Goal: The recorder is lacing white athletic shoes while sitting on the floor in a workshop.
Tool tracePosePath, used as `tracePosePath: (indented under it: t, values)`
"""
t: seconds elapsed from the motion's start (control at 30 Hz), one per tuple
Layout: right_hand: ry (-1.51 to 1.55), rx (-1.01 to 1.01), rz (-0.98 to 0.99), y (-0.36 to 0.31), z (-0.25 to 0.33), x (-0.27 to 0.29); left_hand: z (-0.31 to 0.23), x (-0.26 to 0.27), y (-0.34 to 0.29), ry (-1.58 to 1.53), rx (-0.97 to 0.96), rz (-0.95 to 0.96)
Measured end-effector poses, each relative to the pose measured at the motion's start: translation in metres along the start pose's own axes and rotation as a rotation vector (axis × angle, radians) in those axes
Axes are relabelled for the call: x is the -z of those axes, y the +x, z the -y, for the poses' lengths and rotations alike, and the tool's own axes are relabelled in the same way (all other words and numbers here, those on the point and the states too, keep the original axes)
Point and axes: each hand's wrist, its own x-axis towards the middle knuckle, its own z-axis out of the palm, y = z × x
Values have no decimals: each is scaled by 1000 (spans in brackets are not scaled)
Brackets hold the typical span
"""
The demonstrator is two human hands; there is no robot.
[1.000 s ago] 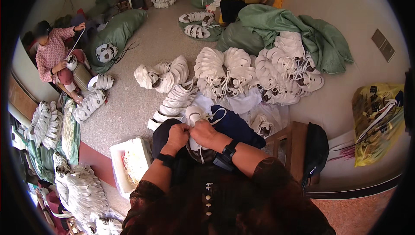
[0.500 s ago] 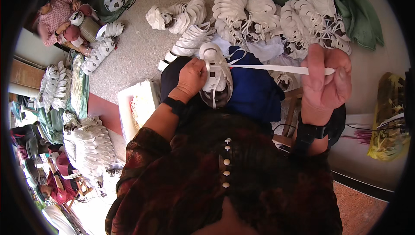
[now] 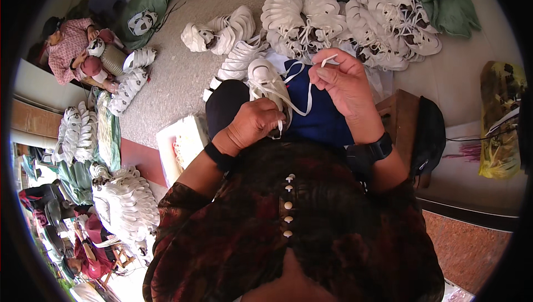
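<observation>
A white shoe upper (image 3: 260,72) with a brown inside rests on my lap, between a black-covered knee and a dark blue cloth (image 3: 327,119). My left hand (image 3: 254,122) lies closed over its near part; a short end of white lace pokes out between thumb and forefinger. Right of the shoe and raised, my right hand (image 3: 345,84) pinches a white shoelace (image 3: 308,106) near its tip. From there the lace hangs in a slack curve back to the shoe. Much of the shoe's near end is hidden under my left hand.
Stacks of white shoe uppers (image 3: 302,16) lie ahead on the floor beside green sacks (image 3: 444,2). A white box of laces (image 3: 166,149) stands left, a wooden stool (image 3: 401,124) right. At far left a person (image 3: 69,46) sits among more uppers.
My right hand has come left and inward, so the taut lace now hangs slack. My left hand has shifted from the shoe's side down over its near part.
</observation>
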Motion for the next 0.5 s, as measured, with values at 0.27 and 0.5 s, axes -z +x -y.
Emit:
tracePosePath:
  t: [0.27, 0.5]
  values:
    - [-211, -163, -11, 18, -80, 2, -13, 11, 38, -290, 201, -440]
    - [-439, -392, 262, 24, -77, 0, -2, 11, 28, -491, 398, -582]
